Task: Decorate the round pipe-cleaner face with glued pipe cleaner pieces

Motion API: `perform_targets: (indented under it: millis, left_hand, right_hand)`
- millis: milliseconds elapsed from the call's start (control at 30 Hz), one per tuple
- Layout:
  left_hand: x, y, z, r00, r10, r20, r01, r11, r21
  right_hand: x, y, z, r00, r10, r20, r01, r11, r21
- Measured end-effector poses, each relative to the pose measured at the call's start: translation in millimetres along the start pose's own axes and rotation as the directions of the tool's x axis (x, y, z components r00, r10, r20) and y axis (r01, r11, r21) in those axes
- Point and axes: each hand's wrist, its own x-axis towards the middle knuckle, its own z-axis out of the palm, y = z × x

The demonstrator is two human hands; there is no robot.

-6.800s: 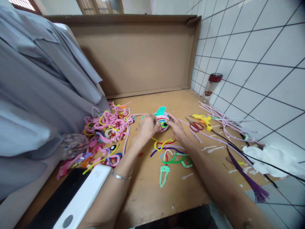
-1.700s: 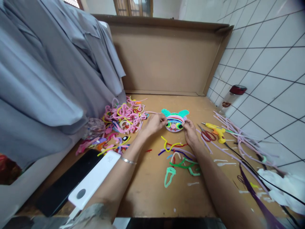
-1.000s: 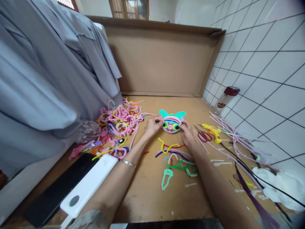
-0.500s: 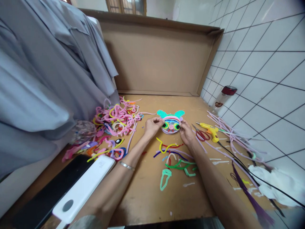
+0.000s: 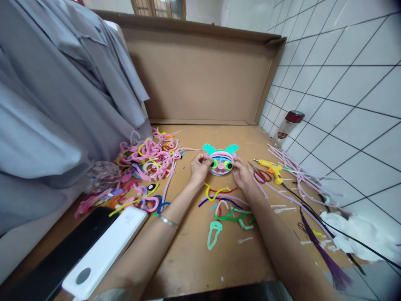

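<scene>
White with a grey round spot, a slim device (image 5: 105, 253) lies at the lower left of the frame beside a black slab (image 5: 59, 255). Both bare forearms reach up from the bottom edge and angle inward, the left one wearing a silver bracelet (image 5: 168, 221). Between them on the wooden counter (image 5: 194, 259) lie a pale green loop (image 5: 214, 236), bent green stems (image 5: 232, 216) and a yellow wavy piece (image 5: 214, 194). A purple tassel (image 5: 327, 263) and a crumpled white wad (image 5: 360, 236) sit at the lower right.

Past these, near the centre, the hands hold a colourful animal face (image 5: 221, 166) with teal ears by its two sides. The left hand (image 5: 199, 170) is bent at the wrist, its fingers pinching the left edge; the right hand (image 5: 242, 173) mirrors it, fingers closed on the right edge. Tangled pink stems (image 5: 150, 152) heap to the left; red-handled scissors (image 5: 262, 175) and a yellow glue gun (image 5: 275, 170) lie to the right. Farther back, a red-lidded bottle (image 5: 284, 130) stands by the tiled wall (image 5: 332, 92), and brown cardboard (image 5: 197, 75) rises behind everything.
</scene>
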Motion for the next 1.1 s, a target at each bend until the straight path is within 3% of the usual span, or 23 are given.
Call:
perform_targets:
  millis: [200,500,667,933,1100]
  left_hand:
    - [-1,1,-2.1,0.982,0.178,0.064,-0.186,0.969,0.164]
    - [-14,12,-2.3,0.911,0.383,0.151,-0.412,0.838,0.358]
    - [-15,14,-1.2,0.903,0.401,0.154,-0.426,0.790,0.441]
    - [-10,8,-3.4,0.927,0.353,0.128,-0.372,0.810,0.453]
    - [-9,6,-3.5,0.899,0.403,0.172,-0.437,0.794,0.422]
  right_hand:
    - [-1,2,1,0.999,0.021,-0.024,-0.022,0.999,-0.025]
    - [-3,1,3,1.000,0.002,0.003,-0.001,0.999,-0.048]
    - [-6,1,7,1.000,0.002,-0.002,-0.002,1.000,-0.026]
    - [-10,0,10,0.999,-0.031,0.027,0.033,0.996,-0.083]
    - [-10,0,10,0.999,-0.045,0.024,0.047,0.994,-0.094]
